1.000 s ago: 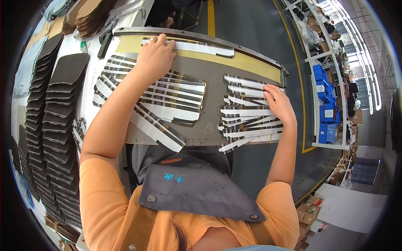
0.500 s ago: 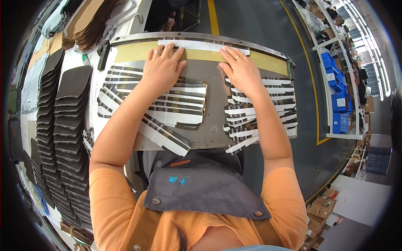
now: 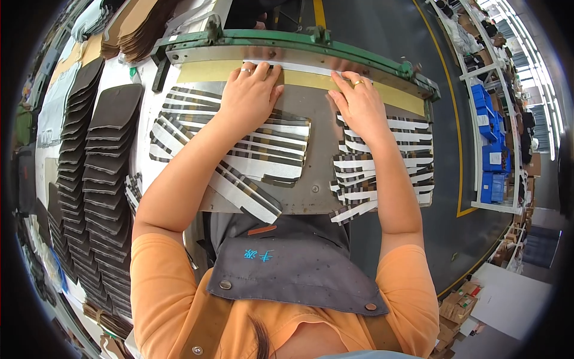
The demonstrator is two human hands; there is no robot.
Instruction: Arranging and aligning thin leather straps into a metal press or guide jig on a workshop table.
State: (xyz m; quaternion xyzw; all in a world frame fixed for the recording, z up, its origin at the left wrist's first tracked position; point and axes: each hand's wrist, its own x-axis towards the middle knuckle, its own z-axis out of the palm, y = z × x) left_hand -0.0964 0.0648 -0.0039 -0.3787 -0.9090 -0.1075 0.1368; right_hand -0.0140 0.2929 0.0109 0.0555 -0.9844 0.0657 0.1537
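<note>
White strip (image 3: pixel 299 67) lies along the yellow band (image 3: pixel 394 96) at the far edge of the metal plate (image 3: pixel 320 149), under the green machine bar (image 3: pixel 335 45). Both hands have moved up since a second ago: the left hand (image 3: pixel 251 96) and right hand (image 3: pixel 359 105) now press it flat, fingers spread and holding nothing. Striped pieces (image 3: pixel 269 149) stay fanned below, so the placing looks nearly done.

Strip ends (image 3: pixel 257 128) perhaps under left hand (image 3: pixel 251 96)
</note>
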